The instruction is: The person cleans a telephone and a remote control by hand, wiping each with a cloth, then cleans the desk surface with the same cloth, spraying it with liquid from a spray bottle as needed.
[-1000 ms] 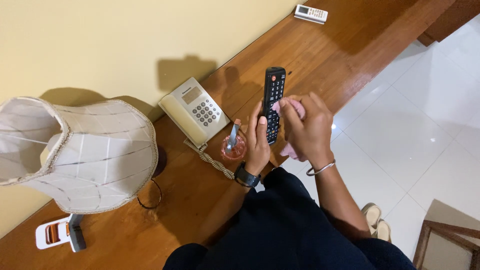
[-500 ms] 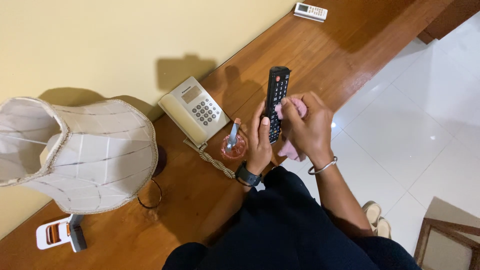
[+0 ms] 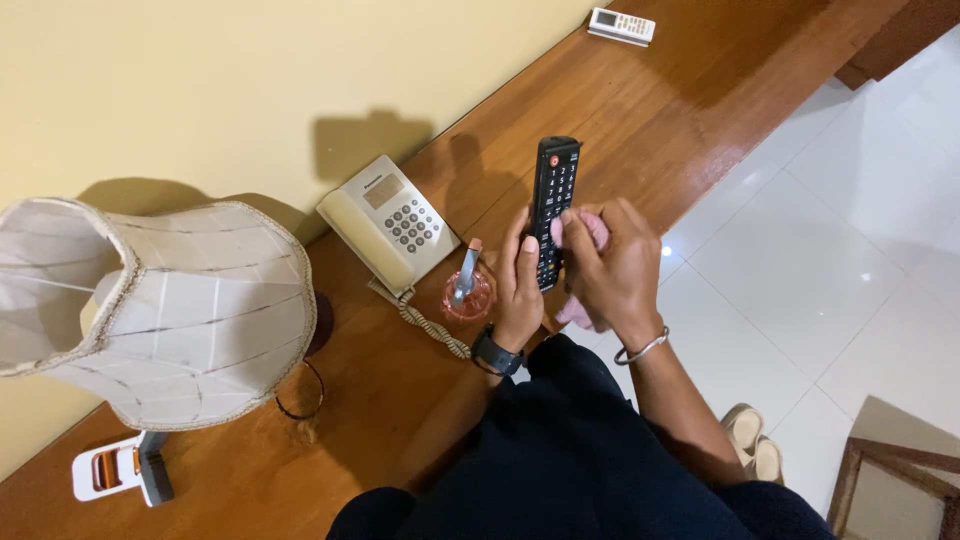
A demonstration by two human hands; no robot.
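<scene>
Above the wooden worktop (image 3: pixel 640 130), the left hand (image 3: pixel 518 290) holds a black remote (image 3: pixel 553 205) upright, fingers closed around its lower half. The right hand (image 3: pixel 610 270) presses a pink cloth (image 3: pixel 590 232) against the remote's keypad, fingers wrapped on the cloth. Since a second ago the cloth has slid slightly higher up the remote. A cream telephone (image 3: pixel 390 222) and pink spray bottle (image 3: pixel 468 290) sit just beside.

- Single head-worn view, looking steeply down from above the wooden desk (image 3: pixel 640 110).
- Desk runs diagonally; wall beyond it, white floor on the near side.
</scene>
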